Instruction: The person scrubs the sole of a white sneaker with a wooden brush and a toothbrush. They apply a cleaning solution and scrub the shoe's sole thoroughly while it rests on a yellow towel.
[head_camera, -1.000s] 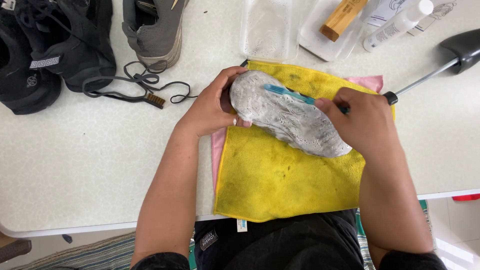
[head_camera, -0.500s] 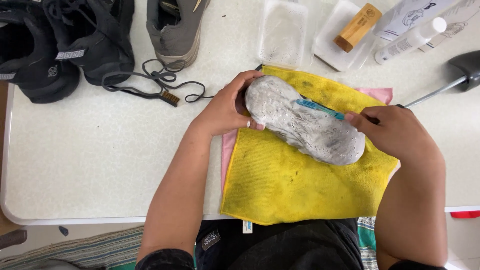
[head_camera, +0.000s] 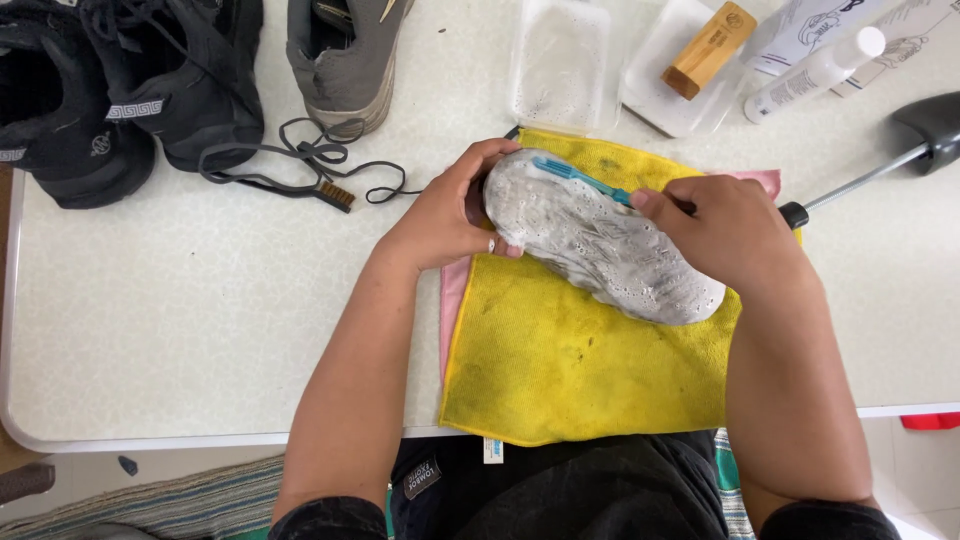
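**Foam-covered insole, held at one end and brushed from the other**

Your left hand (head_camera: 450, 215) is pinched around the end of the grey, foam-covered shoe insole (head_camera: 600, 245), thumb on top and fingers curled under its edge. The insole lies slantwise on the yellow microfibre cloth (head_camera: 580, 370), which covers a pink cloth (head_camera: 452, 290) showing just beyond your left palm. Your right hand (head_camera: 725, 235) is closed tight on the blue-handled brush (head_camera: 585, 180), its head lying on the lather between your two grips.

The insole is wet and slick, so I judge a hard stroke towards your left thumb could slide it out of that pinch. The far end under your right wrist is only resting on the cloth; pressing there may fold it or bunch the cloth. Above your left knuckles lie loose grey laces (head_camera: 310, 160) and a small wire brush (head_camera: 335, 195), near enough to catch spatter. Beyond your right hand stand a clear plastic tub (head_camera: 560, 65) and a white bottle (head_camera: 815, 72), which a wide backswing could knock.
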